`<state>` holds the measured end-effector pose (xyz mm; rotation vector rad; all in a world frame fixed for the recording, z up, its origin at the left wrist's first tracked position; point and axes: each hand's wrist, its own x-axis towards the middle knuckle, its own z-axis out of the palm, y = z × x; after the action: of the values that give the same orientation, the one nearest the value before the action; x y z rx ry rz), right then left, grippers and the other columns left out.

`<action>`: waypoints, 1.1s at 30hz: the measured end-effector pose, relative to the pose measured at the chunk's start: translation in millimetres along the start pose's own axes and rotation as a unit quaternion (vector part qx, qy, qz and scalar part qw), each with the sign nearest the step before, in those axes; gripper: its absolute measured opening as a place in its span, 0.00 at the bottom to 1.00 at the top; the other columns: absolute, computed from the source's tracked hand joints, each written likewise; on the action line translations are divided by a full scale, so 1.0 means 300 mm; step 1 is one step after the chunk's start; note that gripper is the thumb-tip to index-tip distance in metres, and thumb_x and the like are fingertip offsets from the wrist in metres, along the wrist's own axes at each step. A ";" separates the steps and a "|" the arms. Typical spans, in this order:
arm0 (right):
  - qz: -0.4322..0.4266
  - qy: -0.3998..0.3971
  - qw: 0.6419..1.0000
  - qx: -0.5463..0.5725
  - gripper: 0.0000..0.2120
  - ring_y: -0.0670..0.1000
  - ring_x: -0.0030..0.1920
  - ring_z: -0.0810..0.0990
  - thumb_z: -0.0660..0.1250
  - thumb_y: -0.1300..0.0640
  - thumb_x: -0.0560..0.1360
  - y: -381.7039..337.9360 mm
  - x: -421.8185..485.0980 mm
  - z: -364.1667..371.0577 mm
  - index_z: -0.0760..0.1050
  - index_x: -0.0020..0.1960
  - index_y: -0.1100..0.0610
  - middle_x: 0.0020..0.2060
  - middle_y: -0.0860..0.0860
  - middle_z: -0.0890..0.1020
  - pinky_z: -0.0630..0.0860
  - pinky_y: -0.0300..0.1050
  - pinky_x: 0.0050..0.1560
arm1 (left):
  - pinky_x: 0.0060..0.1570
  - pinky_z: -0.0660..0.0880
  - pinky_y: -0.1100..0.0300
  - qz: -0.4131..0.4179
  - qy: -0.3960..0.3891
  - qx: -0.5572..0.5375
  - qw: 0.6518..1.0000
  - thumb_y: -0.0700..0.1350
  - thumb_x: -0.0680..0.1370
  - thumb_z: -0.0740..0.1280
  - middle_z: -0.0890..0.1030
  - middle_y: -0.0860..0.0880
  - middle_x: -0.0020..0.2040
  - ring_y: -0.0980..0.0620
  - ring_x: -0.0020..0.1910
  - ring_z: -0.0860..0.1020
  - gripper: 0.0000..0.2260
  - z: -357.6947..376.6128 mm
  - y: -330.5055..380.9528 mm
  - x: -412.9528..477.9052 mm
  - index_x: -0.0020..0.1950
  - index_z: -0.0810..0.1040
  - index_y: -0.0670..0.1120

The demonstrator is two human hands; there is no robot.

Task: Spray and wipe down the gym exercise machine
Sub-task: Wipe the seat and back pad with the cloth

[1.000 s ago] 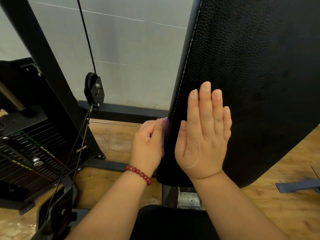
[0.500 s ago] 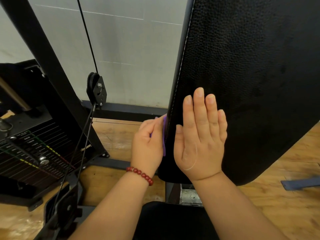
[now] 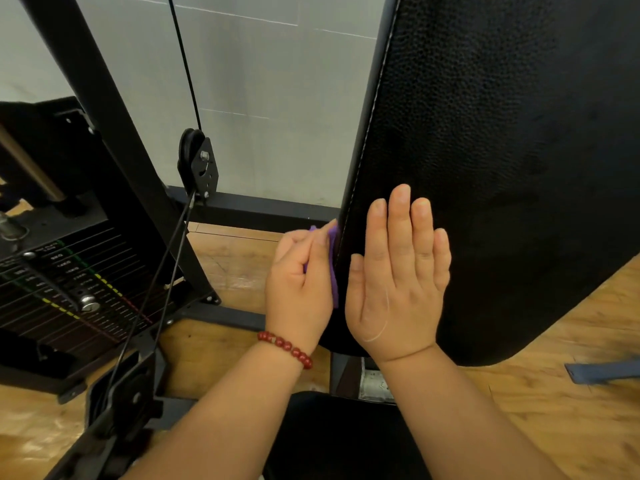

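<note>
A purple cloth (image 3: 333, 268) is held against the left edge of the machine's black padded backrest (image 3: 502, 133), low on the pad, beside the line of white stitching. The cloth is gripped by the left hand (image 3: 299, 289), whose fingers (image 3: 311, 251) are curled round it and clamped on it, so that only a narrow strip of purple is seen between hand and pad. A bracelet of red beads (image 3: 285, 345) is worn on that wrist. The right hand (image 3: 398, 271) is laid flat on the front face of the backrest, just beside the cloth, with its fingers (image 3: 400, 223) straight and held together, pointing up.

Below the backrest, the black seat (image 3: 339, 438) is seen at the bottom edge, between the two forearms. To the left, a black pulley (image 3: 197, 164) is hung on a thin cable (image 3: 183, 64), next to a slanted black frame post (image 3: 114, 109). Farther left, the weight stack (image 3: 62, 292) is seen, with a metal selector pin (image 3: 88, 304) set in it and coloured marks along its plates. The machine is stood on a wooden floor (image 3: 554, 410) before a pale wall (image 3: 270, 98). A flat blue piece (image 3: 602, 372) is seen on the floor at the right edge; what it is cannot be told.
</note>
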<state>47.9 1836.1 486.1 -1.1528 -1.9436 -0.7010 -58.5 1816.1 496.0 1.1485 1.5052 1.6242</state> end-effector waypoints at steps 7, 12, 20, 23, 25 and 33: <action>-0.004 0.007 1.000 0.005 0.27 0.51 0.79 0.43 0.46 0.54 0.83 0.003 -0.003 0.006 0.42 0.80 0.56 0.79 0.50 0.40 0.43 0.49 0.78 | 0.49 0.71 0.73 0.072 0.025 0.007 0.997 0.49 0.83 0.57 0.78 0.47 0.49 0.61 0.49 0.76 0.17 0.016 0.022 0.024 0.56 0.82 0.40; -0.008 0.001 1.000 0.004 0.28 0.51 0.79 0.42 0.47 0.53 0.83 0.003 -0.005 0.004 0.42 0.80 0.56 0.79 0.50 0.40 0.42 0.49 0.78 | 0.45 0.72 0.72 0.027 -0.008 0.022 0.999 0.48 0.82 0.58 0.77 0.50 0.48 0.61 0.46 0.77 0.12 -0.013 -0.024 0.005 0.53 0.81 0.47; -0.002 0.011 1.000 0.020 0.25 0.50 0.79 0.43 0.47 0.53 0.83 0.004 -0.006 -0.001 0.49 0.78 0.58 0.78 0.49 0.49 0.43 0.49 0.78 | 0.44 0.71 0.74 0.080 0.038 0.028 0.996 0.50 0.83 0.57 0.76 0.49 0.48 0.63 0.45 0.75 0.16 0.021 -0.021 0.002 0.57 0.81 0.43; -0.004 0.004 1.000 0.012 0.26 0.51 0.79 0.43 0.48 0.52 0.83 0.003 -0.007 0.002 0.48 0.79 0.57 0.78 0.49 0.43 0.43 0.50 0.78 | 0.46 0.71 0.75 0.057 0.022 0.041 0.997 0.49 0.81 0.56 0.77 0.48 0.50 0.65 0.47 0.75 0.17 0.009 -0.055 -0.025 0.60 0.80 0.43; -0.005 0.003 1.000 0.008 0.27 0.51 0.79 0.43 0.49 0.50 0.83 0.006 -0.009 -0.001 0.47 0.79 0.57 0.78 0.49 0.42 0.43 0.50 0.78 | 0.47 0.71 0.75 0.029 0.002 0.035 0.999 0.48 0.81 0.57 0.77 0.49 0.50 0.67 0.49 0.75 0.17 -0.003 -0.050 -0.035 0.60 0.81 0.43; -0.002 0.007 1.000 0.016 0.27 0.50 0.79 0.44 0.50 0.50 0.83 0.005 -0.005 -0.003 0.49 0.78 0.58 0.76 0.49 0.51 0.43 0.49 0.78 | 0.46 0.73 0.72 0.004 0.008 0.006 1.000 0.47 0.82 0.58 0.78 0.50 0.50 0.62 0.48 0.78 0.13 0.009 -0.003 -0.001 0.57 0.81 0.47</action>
<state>50.2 1835.2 485.4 -1.1223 -1.9382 -0.6765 -56.1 1817.2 495.1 1.1528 1.5243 1.6345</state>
